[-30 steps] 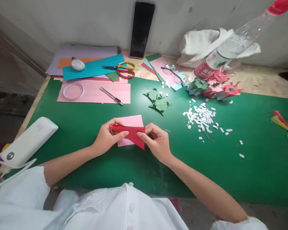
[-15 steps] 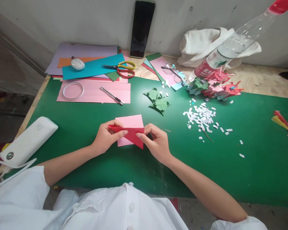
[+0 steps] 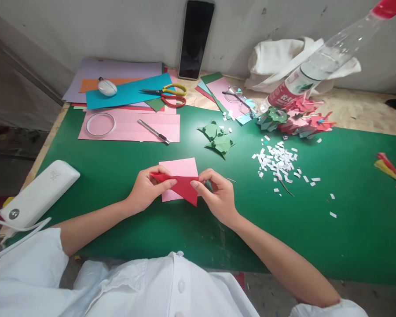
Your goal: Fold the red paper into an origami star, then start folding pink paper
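While both forearms angle inward, left fingers [image 3: 155, 187] and right fingers [image 3: 205, 188] pinch folded red paper [image 3: 186, 187] above pink paper [image 3: 181, 167].

The bottle's red cap [image 3: 390, 8] runs off the top edge

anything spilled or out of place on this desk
The white paper scraps lie in a loose heap right of the folded green paper shapes, with stray bits strewn farther right, like uncleared offcuts. The plastic bottle seems to lean, though lens distortion may explain it. The red paper between left hand and right hand looks undamaged.
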A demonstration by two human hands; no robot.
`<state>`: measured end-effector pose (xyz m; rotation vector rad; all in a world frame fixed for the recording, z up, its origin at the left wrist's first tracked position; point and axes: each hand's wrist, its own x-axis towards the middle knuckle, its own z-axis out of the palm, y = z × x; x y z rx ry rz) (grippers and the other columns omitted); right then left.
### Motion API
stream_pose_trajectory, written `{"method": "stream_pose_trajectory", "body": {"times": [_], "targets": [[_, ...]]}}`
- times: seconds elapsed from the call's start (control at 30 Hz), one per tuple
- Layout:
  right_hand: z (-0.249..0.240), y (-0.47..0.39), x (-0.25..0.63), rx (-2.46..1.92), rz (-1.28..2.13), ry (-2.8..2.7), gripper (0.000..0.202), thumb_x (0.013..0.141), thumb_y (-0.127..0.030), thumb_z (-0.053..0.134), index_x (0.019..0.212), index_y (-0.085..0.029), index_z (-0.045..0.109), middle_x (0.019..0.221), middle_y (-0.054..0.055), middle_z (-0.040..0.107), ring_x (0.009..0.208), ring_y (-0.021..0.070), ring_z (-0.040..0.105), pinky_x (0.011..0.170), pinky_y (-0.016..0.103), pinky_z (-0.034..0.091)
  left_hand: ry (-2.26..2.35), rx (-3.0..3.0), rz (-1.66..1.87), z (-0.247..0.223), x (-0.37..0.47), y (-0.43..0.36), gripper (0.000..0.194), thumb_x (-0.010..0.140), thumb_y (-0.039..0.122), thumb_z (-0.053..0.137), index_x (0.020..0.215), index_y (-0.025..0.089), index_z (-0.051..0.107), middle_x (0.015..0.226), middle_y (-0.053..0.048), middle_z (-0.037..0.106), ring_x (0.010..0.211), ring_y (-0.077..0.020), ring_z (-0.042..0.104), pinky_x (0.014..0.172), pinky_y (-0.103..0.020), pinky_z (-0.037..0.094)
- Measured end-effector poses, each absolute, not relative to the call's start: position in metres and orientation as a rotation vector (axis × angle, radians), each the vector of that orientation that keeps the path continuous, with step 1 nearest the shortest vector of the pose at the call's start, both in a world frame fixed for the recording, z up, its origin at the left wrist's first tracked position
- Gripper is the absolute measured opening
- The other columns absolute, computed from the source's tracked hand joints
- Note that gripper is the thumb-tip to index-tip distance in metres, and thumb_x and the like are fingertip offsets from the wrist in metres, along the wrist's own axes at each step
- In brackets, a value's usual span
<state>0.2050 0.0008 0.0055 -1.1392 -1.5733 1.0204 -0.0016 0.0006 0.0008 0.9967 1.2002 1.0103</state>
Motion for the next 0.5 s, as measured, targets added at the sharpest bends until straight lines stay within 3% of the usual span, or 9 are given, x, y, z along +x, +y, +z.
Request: {"method": "stream_pose_trajectory", "body": {"times": [0.5], "targets": [[0.012, 0.0037, 0.2096, -1.149, 0.851, -1.684, 0.016, 0.091, -0.027, 0.068, 0.076, -0.023, 0.065, 0.071, 0.001, 0.067, 0.067, 0.0138, 0.055, 0.064, 0.031, 0.045, 1.228, 1.028, 0.994, 0.0003, -0.0026, -0.0002, 0.029, 0.07, 0.04, 0.087, 0.075, 0.017, 0.069, 0.077, 0.0, 0.07, 0.075, -0.0122, 0.067, 0.062, -0.017, 0.053]]}}
